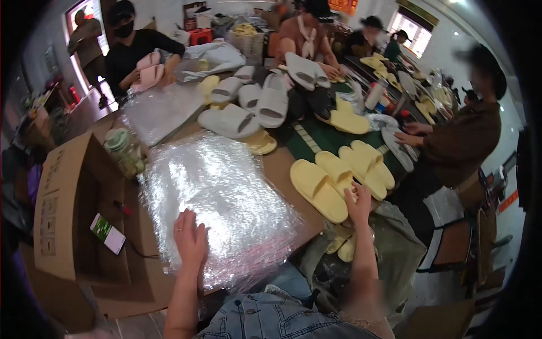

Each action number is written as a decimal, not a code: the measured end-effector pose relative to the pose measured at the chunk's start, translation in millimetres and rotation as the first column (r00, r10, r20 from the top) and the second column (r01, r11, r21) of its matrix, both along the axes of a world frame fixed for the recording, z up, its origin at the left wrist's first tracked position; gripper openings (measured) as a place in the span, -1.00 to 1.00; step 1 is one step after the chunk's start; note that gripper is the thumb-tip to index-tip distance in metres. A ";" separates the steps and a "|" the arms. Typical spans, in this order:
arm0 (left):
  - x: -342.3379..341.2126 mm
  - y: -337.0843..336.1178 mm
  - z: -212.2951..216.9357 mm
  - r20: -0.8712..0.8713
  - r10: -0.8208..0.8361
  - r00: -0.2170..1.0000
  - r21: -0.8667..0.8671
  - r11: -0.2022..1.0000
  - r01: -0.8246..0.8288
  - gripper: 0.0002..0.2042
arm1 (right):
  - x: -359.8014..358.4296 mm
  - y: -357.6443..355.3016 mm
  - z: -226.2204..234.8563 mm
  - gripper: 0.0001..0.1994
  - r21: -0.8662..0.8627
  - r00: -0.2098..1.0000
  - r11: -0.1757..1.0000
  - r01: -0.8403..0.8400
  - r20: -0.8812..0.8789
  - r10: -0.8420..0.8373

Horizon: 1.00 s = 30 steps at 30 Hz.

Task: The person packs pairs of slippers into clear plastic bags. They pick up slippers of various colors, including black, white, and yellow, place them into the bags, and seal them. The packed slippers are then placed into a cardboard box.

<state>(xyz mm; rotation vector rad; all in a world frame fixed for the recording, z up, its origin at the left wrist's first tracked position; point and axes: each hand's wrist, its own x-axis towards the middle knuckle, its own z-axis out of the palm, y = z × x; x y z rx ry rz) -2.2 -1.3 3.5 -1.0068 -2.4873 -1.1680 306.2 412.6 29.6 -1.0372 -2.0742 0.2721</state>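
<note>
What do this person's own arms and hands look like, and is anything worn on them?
Both forearms are bare, with no sleeves reaching the wrists and no gloves. The left hand has a thin ring on one finger. The right hand shows no ring or watch that I can make out. The right arm is blurred near the elbow. Blue denim clothing lies below, between the arms.

We've got a clear bubble-wrap bag stack point(220, 198) flat in the middle. Left of it sits an open brown carton point(59, 209) with dark print on its flap, and a phone point(108, 233) with a green-and-white screen lies inside. Behind the stack, another clear bag pile point(161, 110).
</note>
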 end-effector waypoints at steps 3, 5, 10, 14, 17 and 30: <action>5.2 5.1 7.4 0.015 0.035 0.999 -0.020 0.999 -0.035 -0.54 | -50.1 9.4 -5.6 -0.55 -0.008 0.919 0.999 -0.032 0.394 0.033; 4.5 3.9 10.5 0.023 0.013 1.000 -0.081 0.997 -0.011 -0.53 | -80.5 13.2 -12.4 -0.51 -0.044 0.885 0.999 -0.012 0.465 0.032; 1.6 -18.8 28.1 0.057 -0.244 0.968 -0.242 0.937 0.251 -0.36 | -122.9 -1.9 -18.0 -0.53 -0.178 0.929 0.982 -0.057 0.350 0.117; 11.7 -42.0 55.4 0.081 -0.443 0.893 -0.419 0.798 0.434 -0.24 | -106.2 -22.9 -28.8 -0.54 -0.082 0.954 0.987 -0.141 0.254 0.158; 16.7 -54.9 42.2 0.101 -0.434 0.895 -0.450 0.783 0.430 -0.22 | -88.0 -39.2 -33.0 -0.59 -0.065 0.974 0.984 -0.164 0.150 0.172; 53.1 1.9 26.3 -0.106 -0.300 0.948 -0.330 0.910 0.251 -0.48 | -24.4 -139.8 59.9 -0.79 -0.101 0.847 0.859 -0.502 -0.258 0.465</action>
